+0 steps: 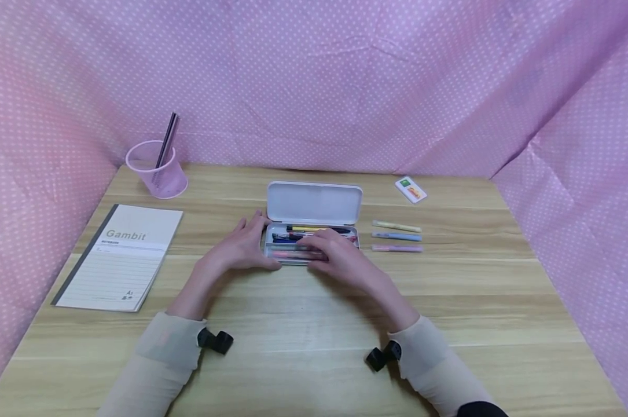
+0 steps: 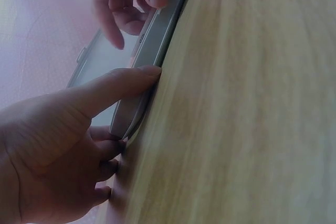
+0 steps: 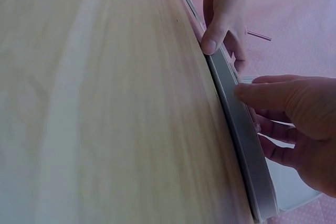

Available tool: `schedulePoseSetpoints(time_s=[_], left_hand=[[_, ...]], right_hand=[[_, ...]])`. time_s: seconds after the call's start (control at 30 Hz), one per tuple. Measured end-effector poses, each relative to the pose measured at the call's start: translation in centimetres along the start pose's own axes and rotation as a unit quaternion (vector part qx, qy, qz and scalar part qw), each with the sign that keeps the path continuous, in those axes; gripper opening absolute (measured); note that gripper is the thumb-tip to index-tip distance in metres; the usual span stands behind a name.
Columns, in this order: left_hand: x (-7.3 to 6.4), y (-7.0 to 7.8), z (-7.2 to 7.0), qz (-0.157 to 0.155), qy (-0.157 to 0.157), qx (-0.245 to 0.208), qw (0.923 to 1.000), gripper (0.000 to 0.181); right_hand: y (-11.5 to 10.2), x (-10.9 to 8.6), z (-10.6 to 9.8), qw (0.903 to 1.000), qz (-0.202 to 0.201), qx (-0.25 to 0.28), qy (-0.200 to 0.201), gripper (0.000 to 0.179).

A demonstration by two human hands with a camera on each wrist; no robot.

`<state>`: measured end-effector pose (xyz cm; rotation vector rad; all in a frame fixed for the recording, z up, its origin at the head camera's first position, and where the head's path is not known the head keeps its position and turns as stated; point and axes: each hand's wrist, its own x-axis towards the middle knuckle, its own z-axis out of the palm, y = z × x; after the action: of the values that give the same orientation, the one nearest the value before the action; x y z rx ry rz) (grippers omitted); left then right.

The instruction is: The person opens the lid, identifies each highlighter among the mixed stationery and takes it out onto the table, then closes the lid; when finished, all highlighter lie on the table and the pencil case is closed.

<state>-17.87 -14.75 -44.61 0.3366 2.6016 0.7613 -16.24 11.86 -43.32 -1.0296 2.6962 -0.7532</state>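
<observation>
While your left hand [image 1: 241, 248] grips the open pencil case [image 1: 314, 202] on the table [image 1: 303, 324], brace its left end; your right hand [image 1: 342, 256] reaches inside, its grasp unclear, so handle the pens [image 1: 289, 255] gently.

A pink cloth [image 1: 314, 87] patterned with small white dots surrounds a pale yellow-brown table [image 1: 293, 370] streaked with wood grain. The pencil case [image 1: 314, 202] is whitish inside its lid and grey along its outer side; in it show a yellow-and-black pen [image 1: 304, 229], a dark blue pen [image 1: 284, 240] and a pink pen [image 1: 290, 255]. Beside it are a pale yellow marker [image 1: 397, 226], a blue marker [image 1: 397, 236] and a pinkish-purple marker [image 1: 397, 248]. The eraser [image 1: 411, 190] is white with green and orange. A translucent pink cup [image 1: 171, 182] holds dark sticks [image 1: 168, 139]. The notebook [image 1: 121, 260] is white, with a dark spine, tan lettering and ruled lines. Cream sleeves [image 1: 160, 353] carry black cameras [image 1: 223, 343].
</observation>
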Motion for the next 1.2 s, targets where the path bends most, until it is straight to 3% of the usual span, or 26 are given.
schedulePoseSetpoints(time_s=[0.53, 1.2], left_hand=[[-0.18, 0.30, -0.08, 0.001, 0.004, 0.004, 1.0000, 0.107], [-0.25, 0.31, -0.10, 0.003, 0.006, 0.001, 1.0000, 0.107]], right_hand=[[0.31, 0.02, 0.25, 0.9994, -0.025, -0.015, 0.019, 0.024], [0.23, 0.01, 0.34, 0.9982, -0.045, -0.029, 0.028, 0.022]])
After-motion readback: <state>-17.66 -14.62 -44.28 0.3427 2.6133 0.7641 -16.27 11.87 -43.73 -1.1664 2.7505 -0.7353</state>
